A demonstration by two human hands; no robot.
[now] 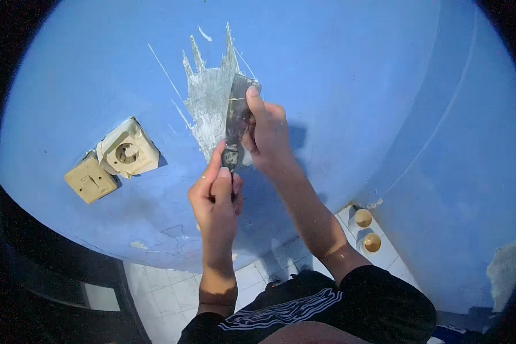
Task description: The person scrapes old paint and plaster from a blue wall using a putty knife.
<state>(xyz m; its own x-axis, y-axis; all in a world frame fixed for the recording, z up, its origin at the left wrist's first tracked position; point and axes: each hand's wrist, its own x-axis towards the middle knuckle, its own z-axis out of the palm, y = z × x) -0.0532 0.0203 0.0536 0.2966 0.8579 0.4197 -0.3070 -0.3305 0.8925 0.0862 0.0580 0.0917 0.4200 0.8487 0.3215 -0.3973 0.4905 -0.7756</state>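
A dark, stained putty knife is held up in front of the blue wall, its blade pointing upward. My left hand is closed around its handle, the thumb on top and the index finger stretched along toward the base of the blade. On the blade's right edge my right hand has a closed grip, with the thumb near the upper corner. The blade overlaps a grey-white patch of filler with jagged streaks running upward. Part of the patch is hidden behind the blade and hands.
Left of the patch, a wall socket with torn tape around it adjoins a light switch. Two cups stand on the white tiled floor by the wall corner. Peeling paint shows on the right wall.
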